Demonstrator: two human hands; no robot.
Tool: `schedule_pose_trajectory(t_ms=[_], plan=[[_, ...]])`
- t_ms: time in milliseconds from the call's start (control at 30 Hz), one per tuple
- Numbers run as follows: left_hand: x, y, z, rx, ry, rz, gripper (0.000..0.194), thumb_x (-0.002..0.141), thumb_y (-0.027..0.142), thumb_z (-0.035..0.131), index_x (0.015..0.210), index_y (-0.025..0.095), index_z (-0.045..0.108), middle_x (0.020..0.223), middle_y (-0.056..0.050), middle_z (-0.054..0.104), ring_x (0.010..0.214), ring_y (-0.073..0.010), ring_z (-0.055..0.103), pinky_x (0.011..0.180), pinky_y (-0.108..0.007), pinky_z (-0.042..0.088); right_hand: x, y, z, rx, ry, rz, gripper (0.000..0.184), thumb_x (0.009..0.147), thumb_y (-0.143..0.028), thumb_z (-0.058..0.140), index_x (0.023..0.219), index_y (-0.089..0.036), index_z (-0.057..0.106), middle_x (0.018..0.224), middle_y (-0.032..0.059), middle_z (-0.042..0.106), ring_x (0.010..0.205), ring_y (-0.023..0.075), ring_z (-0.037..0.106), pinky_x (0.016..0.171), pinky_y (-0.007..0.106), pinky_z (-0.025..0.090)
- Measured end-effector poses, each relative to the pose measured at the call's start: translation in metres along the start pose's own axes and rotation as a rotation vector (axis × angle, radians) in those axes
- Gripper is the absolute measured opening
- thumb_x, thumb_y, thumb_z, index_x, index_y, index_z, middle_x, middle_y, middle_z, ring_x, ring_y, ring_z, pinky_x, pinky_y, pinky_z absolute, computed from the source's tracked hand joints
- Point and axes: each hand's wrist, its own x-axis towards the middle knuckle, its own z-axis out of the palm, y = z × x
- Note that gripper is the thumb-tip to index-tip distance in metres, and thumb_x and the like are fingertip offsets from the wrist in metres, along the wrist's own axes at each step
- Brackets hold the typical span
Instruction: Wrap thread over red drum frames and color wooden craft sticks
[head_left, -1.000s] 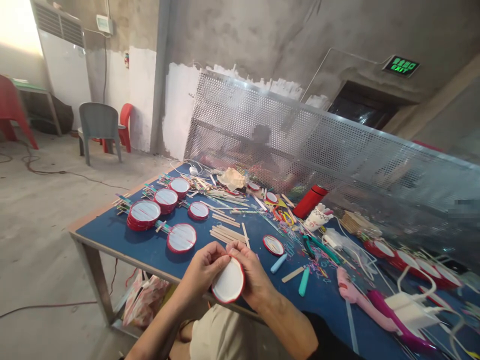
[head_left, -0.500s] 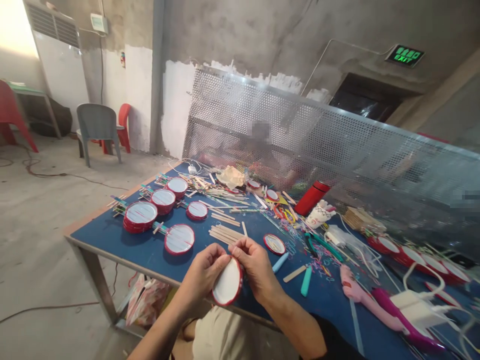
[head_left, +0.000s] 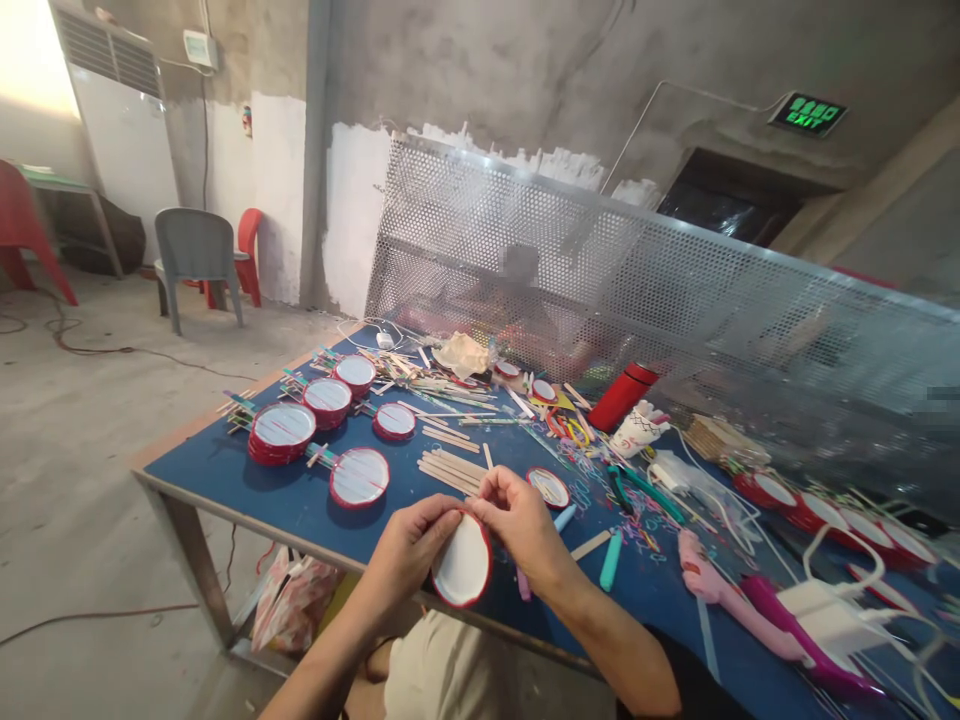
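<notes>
My left hand point(head_left: 416, 540) is closed on the upper left edge of a round white disc point(head_left: 461, 562) with a red rim, held tilted above the table's front edge. The fingers of my right hand point(head_left: 517, 515) are pinched together at the top of the rim. Whatever sits between those fingertips is too small to make out. Just beyond my hands lies a row of flat wooden sticks point(head_left: 450, 468). Beside my right hand is another red-rimmed disc point(head_left: 549, 488) with sticks on it. A purple object point(head_left: 523, 583) shows partly under my right hand.
Several banjo-like pieces point(head_left: 281, 425) stand stacked on the left of the blue table point(head_left: 315, 530). Toward the right are a red bottle point(head_left: 624, 395), green-handled pliers point(head_left: 652, 495), a teal marker-like stick point(head_left: 611, 560) and a pink glue gun point(head_left: 735, 600). A perforated metal panel point(head_left: 465, 220) borders the back.
The disc has turned to face me more and shifted slightly right. My right hand has moved a little right, its fingertips drawing slightly off the rim and uncovering the purple object.
</notes>
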Motion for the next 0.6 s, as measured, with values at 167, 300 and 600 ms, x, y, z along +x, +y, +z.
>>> schedule_pose_trajectory(t_ms=[167, 300, 600], plan=[[0.001, 0.002, -0.003, -0.034, 0.114, 0.029, 0.031, 0.081, 0.045, 0.065, 0.089, 0.017, 0.078, 0.089, -0.008, 0.076, 0.080, -0.0223, 0.065, 0.073, -0.028, 0.049, -0.002, 0.000, 0.001, 0.030, -0.032, 0.076, 0.025, 0.065, -0.039, 0.074, 0.071, -0.022, 0.055, 0.053, -0.0071, 0.054, 0.045, 0.0087, 0.045, 0.041, 0.020, 0.028], [-0.003, 0.001, -0.001, -0.014, 0.091, -0.027, 0.038, 0.085, 0.051, 0.061, 0.076, 0.015, 0.071, 0.071, -0.004, 0.068, 0.063, -0.0167, 0.057, 0.058, -0.024, 0.043, -0.004, -0.002, 0.005, 0.065, -0.067, 0.130, 0.025, 0.062, -0.040, 0.073, 0.071, -0.021, 0.060, 0.057, -0.0039, 0.059, 0.049, 0.0102, 0.053, 0.040, 0.019, 0.031], [-0.005, -0.003, 0.006, 0.115, 0.030, -0.074, 0.028, 0.084, 0.041, 0.065, 0.100, 0.019, 0.057, 0.051, 0.010, 0.046, 0.048, -0.0120, 0.042, 0.047, -0.021, 0.026, -0.007, -0.002, 0.004, 0.034, -0.085, 0.064, 0.022, 0.065, -0.039, 0.077, 0.067, -0.019, 0.066, 0.055, -0.0005, 0.063, 0.044, 0.0117, 0.054, 0.037, 0.020, 0.029]])
